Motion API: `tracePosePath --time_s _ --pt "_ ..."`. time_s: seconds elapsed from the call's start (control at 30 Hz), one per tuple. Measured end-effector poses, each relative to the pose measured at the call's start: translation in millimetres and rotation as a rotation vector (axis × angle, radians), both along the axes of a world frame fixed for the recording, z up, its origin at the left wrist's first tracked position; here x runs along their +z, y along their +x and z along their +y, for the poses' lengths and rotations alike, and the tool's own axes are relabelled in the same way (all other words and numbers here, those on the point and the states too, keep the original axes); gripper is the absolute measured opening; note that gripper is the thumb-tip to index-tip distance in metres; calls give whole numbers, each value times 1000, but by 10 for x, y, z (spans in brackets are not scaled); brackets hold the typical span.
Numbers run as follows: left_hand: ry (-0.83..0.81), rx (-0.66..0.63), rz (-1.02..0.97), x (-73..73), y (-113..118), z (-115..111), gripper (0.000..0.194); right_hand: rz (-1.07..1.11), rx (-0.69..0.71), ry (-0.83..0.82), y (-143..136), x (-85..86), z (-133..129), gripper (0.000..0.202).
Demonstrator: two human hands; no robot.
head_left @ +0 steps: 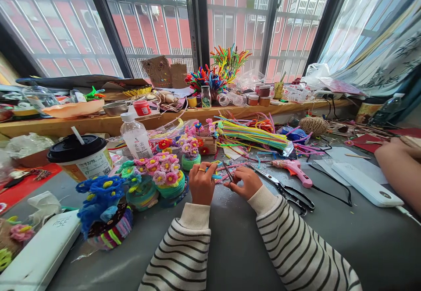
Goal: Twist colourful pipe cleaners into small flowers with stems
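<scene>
The left hand (201, 186) pinches a blue stem (217, 177); beside it, over the surface (233, 247), the right hand (247, 182) grips small scissors (227, 171). Pink flowers (164, 167) fill a turquoise pot (171, 189), blue flowers (101, 194) a striped pot (113, 234).

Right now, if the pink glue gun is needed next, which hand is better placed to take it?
Probably the right hand: the pink glue gun lies to its right, farther from the left hand. The right would likely first need to put down its small dark tool.
</scene>
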State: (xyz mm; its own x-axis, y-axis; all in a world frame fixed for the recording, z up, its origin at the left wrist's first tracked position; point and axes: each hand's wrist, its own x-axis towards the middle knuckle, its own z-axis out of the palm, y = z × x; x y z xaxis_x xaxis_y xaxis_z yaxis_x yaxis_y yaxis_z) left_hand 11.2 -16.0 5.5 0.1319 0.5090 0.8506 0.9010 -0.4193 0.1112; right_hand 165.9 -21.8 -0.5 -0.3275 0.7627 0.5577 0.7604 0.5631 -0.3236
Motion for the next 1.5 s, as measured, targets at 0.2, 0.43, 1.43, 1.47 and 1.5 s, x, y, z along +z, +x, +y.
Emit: tracePosePath --time_s 0.2,0.43,1.43,1.47,1.5 --pt "28 21 28 17 13 -6 18 -3 -2 1 6 0 0 35" --pt "23 40 74 21 3 -23 22 -12 -2 -4 6 14 -8 34" --pt "25 73 82 64 23 -69 22 56 12 124 47 -33 44 25" --pt "25 79 89 67 23 -71 22 54 7 127 46 -37 46 25" --pt "26 84 95 68 24 -71 21 53 5 127 45 -41 48 24"
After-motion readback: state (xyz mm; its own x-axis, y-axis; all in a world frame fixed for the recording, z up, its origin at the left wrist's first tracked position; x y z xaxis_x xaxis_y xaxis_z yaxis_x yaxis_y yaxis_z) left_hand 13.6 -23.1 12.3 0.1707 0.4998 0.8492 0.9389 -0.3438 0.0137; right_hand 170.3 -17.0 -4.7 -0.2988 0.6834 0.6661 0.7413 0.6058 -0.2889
